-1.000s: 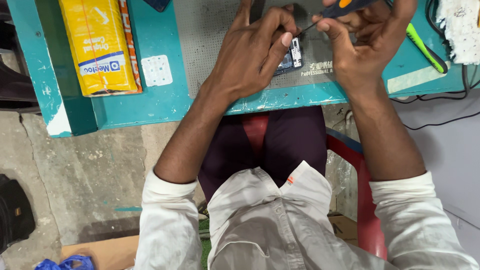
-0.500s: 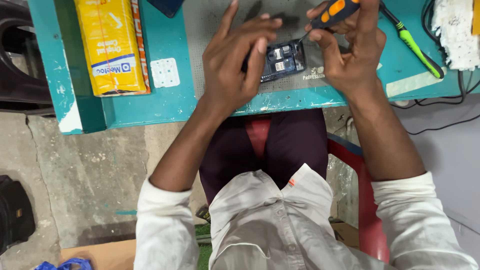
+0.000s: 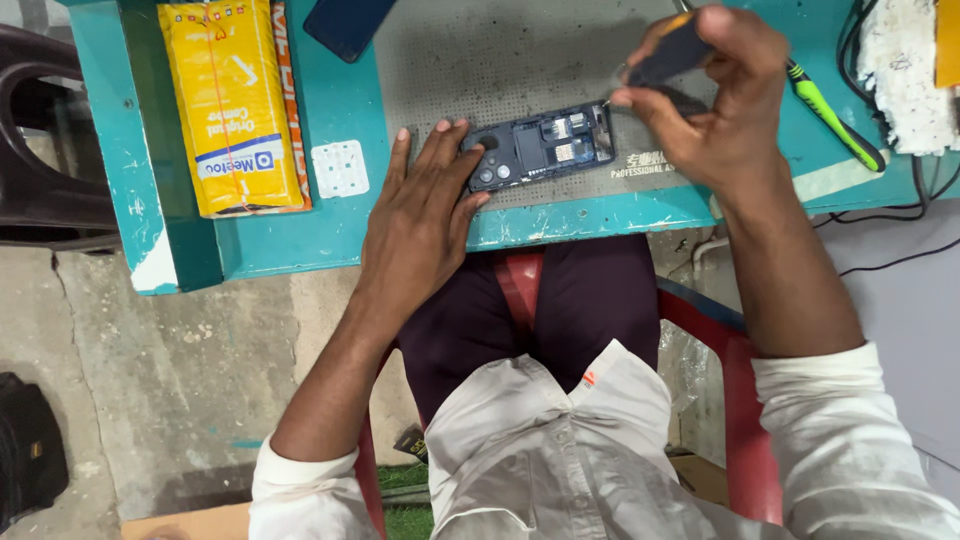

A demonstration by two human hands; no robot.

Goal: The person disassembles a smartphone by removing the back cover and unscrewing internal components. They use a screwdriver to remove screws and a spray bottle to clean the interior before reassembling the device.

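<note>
The left hand lies flat and spread on the tabletop, its fingertips pressing the near end of an opened phone that rests back-side up, cover off, on a grey perforated work mat close to the tabletop's front edge. The right hand, at about 2 o'clock from the phone, is closed around a small screwdriver with a dark handle and an orange band, the tip angled down toward the phone's far corner; whether the tip actually sits in a screw is too small to tell. Judging by this, the step in hand looks like working a screw at that corner while the other hand pins the body steady. That calls for the tool kept square to the screw head, light downward pressure and the phone not sliding on the mat. At 10 o'clock from the phone lies a long yellow package, a soft rectangular pouch with a white and blue label panel near its lower end, resting over an orange-edged one. Just right of it sits a small white square card with a grid of pale patches. A dark blue flat case shows at 11 o'clock at the top edge, and a green-handled tool lies at 3 o'clock beyond the right hand, beside a white cloth.
</note>
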